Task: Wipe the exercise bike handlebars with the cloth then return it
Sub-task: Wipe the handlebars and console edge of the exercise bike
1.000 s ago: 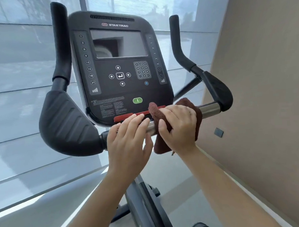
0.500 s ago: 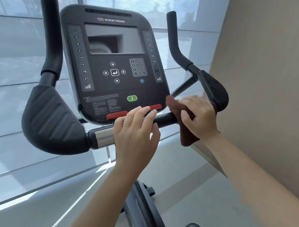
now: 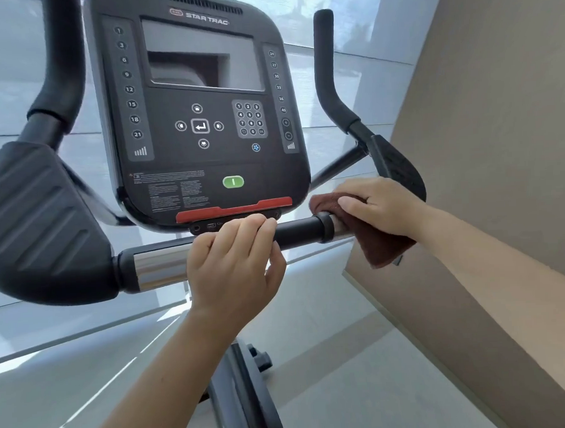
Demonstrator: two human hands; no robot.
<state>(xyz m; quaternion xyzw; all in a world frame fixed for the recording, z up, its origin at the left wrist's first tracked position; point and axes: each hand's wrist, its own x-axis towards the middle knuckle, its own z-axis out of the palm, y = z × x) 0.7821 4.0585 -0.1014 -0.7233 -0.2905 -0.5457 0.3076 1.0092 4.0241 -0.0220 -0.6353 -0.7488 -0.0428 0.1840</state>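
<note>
Beneath the bike's console [image 3: 202, 120], a person's right hand [image 3: 383, 209] curls around a brown cloth [image 3: 381, 246], pressing it on the chrome end of the handlebar [image 3: 301, 230]. Just beside it, the left hand [image 3: 235, 264] grips the bar. Soft and light, the cloth likely handles best bunched in the palm.

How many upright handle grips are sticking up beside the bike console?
2. One upright grip rises left of the console, its top cut off by the frame; the other grip rises right of it, beyond the right hand pressing the cloth. None seems hidden.
</note>
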